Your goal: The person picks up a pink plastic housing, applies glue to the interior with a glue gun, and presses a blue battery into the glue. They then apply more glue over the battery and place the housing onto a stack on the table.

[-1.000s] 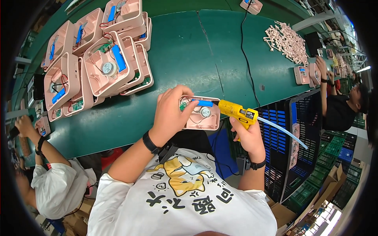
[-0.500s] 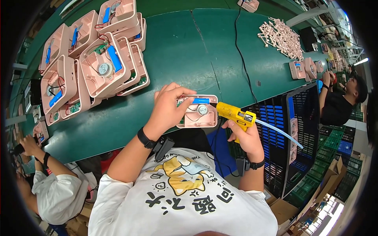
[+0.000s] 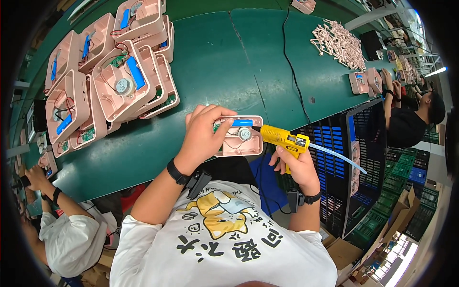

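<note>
A pink plastic housing [image 3: 256,145] rests on the near edge of the green table in front of me. It holds a blue cylindrical battery [image 3: 243,123], a round silver motor [image 3: 245,134], thin wires and a partly covered green circuit board. My left hand [image 3: 206,131] grips the housing from its left side, the thumb beside the battery. My right hand [image 3: 299,165] is wrapped round the handle of a yellow hot glue gun [image 3: 279,137], with a pale glue stick [image 3: 338,156] trailing from its back. The gun's nozzle points at the battery's right end; whether it touches is unclear.
Stacked pink housings [image 3: 107,106] with batteries stand at the left. A heap of small pink parts [image 3: 337,44] lies far right, near a few housings [image 3: 358,83]. A black cable [image 3: 292,62] crosses the table. A black crate [image 3: 330,165] stands at my right. Co-workers sit on both sides.
My hands, the housing and the glue gun keep nearly the same positions; the whole view has shifted slightly. The co-worker at the right has moved a hand to the pink housings there.
</note>
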The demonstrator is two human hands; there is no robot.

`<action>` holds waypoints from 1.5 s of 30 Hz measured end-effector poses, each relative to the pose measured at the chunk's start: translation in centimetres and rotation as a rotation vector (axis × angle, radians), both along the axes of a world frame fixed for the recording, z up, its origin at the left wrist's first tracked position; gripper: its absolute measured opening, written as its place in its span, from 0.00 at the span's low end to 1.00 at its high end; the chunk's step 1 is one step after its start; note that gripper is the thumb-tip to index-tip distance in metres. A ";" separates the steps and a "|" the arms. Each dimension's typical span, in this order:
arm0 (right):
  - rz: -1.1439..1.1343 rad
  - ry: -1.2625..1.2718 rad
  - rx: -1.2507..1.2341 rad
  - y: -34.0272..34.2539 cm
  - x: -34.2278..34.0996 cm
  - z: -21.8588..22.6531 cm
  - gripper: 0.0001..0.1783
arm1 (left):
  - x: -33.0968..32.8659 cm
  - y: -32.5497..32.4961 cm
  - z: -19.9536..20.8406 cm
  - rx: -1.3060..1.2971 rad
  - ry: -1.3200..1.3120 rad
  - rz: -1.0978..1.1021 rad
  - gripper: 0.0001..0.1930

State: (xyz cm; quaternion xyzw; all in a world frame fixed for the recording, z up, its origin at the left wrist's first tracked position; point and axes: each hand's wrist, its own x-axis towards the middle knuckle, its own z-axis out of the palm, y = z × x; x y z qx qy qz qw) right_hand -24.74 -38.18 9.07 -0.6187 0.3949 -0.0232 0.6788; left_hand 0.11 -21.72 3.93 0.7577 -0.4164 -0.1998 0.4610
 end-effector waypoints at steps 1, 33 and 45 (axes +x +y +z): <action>-0.001 0.001 0.001 0.1 0.1 0.2 0.16 | 0.0 0.0 0.0 -0.003 -0.004 0.001 0.09; 0.140 0.076 -0.003 2.9 5.5 2.5 0.17 | 0.5 1.3 0.4 0.012 -0.087 -0.141 0.26; 0.123 0.099 -0.059 3.0 4.2 2.2 0.16 | 0.6 1.4 0.5 0.004 -0.092 -0.153 0.26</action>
